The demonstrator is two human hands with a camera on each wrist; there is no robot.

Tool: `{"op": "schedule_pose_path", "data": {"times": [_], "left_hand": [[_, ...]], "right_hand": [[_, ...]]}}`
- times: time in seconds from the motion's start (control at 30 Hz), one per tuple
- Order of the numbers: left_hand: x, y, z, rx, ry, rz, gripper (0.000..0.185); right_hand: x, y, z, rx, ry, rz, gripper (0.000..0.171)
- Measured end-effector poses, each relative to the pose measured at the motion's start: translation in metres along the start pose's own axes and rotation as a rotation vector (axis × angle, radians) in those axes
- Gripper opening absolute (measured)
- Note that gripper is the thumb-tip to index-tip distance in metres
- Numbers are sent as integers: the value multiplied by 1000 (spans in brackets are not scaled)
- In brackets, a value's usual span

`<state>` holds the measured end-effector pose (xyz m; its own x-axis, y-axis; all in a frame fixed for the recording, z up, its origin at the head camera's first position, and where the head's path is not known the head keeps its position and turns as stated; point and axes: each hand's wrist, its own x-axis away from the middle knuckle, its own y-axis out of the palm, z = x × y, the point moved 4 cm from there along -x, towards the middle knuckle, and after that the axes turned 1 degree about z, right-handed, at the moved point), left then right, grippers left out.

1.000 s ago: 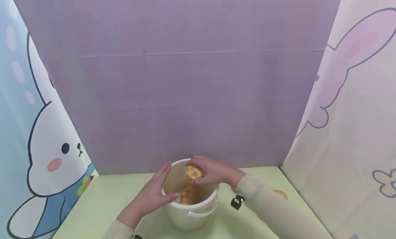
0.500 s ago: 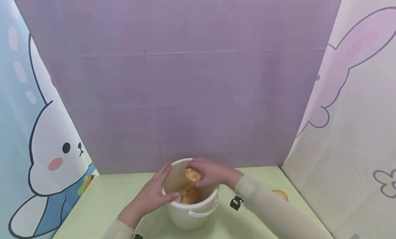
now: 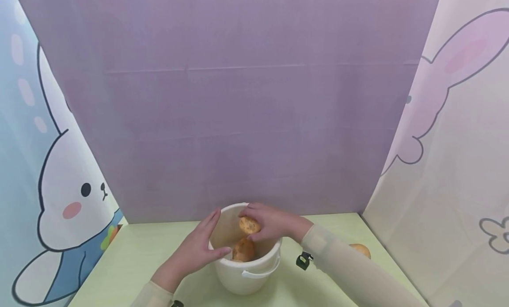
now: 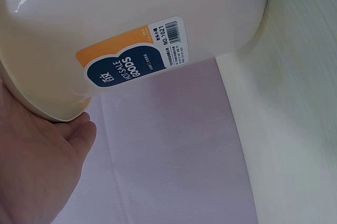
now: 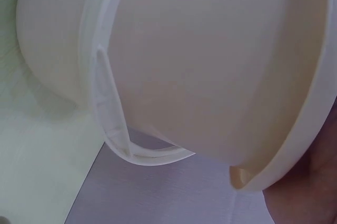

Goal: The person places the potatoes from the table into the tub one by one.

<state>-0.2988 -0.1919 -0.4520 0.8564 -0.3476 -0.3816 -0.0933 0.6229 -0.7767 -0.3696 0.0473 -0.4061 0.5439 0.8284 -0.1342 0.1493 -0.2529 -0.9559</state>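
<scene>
A white plastic bucket (image 3: 242,278) stands on the table at the front, its handle hanging down its near right side. My left hand (image 3: 195,254) holds the bucket's left rim, thumb over the front edge and fingers along the outer wall. In the left wrist view, the rim meets that hand (image 4: 37,155). My right hand (image 3: 270,221) reaches over the far right rim and grips a potato (image 3: 249,225) inside the mouth. Below it, a browner potato (image 3: 243,250) lies in the bucket. The right wrist view shows the bucket's outside (image 5: 200,66) and part of the right hand (image 5: 305,192).
Another potato (image 3: 360,249) lies on the pale green table (image 3: 147,249) to the right, partly behind the right sleeve. A small black clip-like object (image 3: 304,260) shows beside that sleeve. A purple panel (image 3: 254,121) rises behind the bucket, with rabbit-printed panels at both sides.
My right hand has lowered slightly into the bucket with the potato, then stayed almost still. A yellowish thing beside the right wrist is now hidden. The left hand has kept its place.
</scene>
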Motion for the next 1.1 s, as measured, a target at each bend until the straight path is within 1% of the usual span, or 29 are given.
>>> {"op": "schedule_pose_path", "data": {"times": [0.3, 0.4, 0.57, 0.67, 0.83, 1.0, 1.1], "left_hand": [[0, 1, 0, -7, 6, -2, 115], [-1, 1, 0, -5, 2, 0, 116], [-1, 2, 0, 5, -2, 4, 116], [-1, 2, 0, 9, 1, 10, 115], [-1, 3, -1, -4, 5, 13, 113], [-1, 2, -2, -3, 10, 19, 112], [0, 1, -3, 1, 11, 19, 112]], "right_hand": [[4, 0, 2, 10, -15, -28, 65], [5, -1, 3, -1, -5, -30, 62], [9, -3, 5, -12, -7, -12, 58], [14, -7, 7, -35, -13, 21, 56], [34, -21, 10, -98, -11, 115, 49], [64, -36, 15, -146, 5, 200, 42], [83, -39, 22, -172, 11, 239, 41]]}}
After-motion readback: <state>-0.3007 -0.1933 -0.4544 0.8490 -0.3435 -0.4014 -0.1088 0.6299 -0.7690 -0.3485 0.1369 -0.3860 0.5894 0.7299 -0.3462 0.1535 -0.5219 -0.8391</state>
